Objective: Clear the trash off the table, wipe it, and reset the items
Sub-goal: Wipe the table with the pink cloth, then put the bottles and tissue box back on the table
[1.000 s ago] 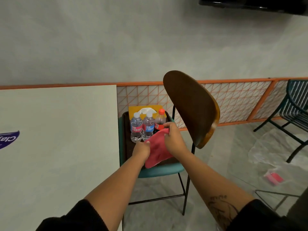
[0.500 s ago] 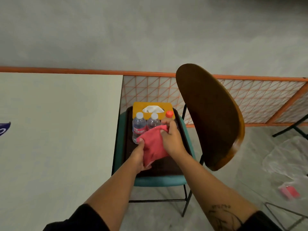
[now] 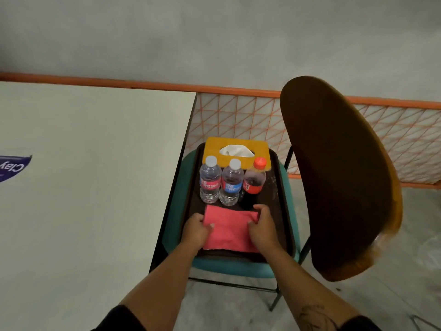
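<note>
Grey plaster wall (image 3: 214, 39) filled the background above an orange rail (image 3: 143, 83) and a white panel crossed with orange lattice lines (image 3: 238, 115). Below that stood a chair with a teal seat (image 3: 233, 267), and on the seat lay a dark brown tray (image 3: 274, 199), which serves as the reference for everything else.

At the tray's far end sat a yellow tissue box (image 3: 214, 145) with white tissue poking from its slot. Just in front of the box, across the tray's middle, three bottles stood upright in a row, touching or nearly so: a water bottle with a pink label (image 3: 210, 182), a water bottle with a blue label (image 3: 231, 185), and a red-capped cola bottle (image 3: 254, 180).

On the tray's near half lay the red cloth (image 3: 229, 231), folded into a flat rectangle just short of the bottles. The left hand (image 3: 195, 229) grasped the cloth's left edge, fingers curled over it. The right hand (image 3: 262, 225) grasped the right edge, thumb on top and fingers curled round the far corner.

Left of the tray, the pale table (image 3: 95, 199) ran alongside the seat, with a purple sticker (image 3: 13, 167) at its far left. Right of the tray rose the chair's curved wooden backrest (image 3: 338, 177).
</note>
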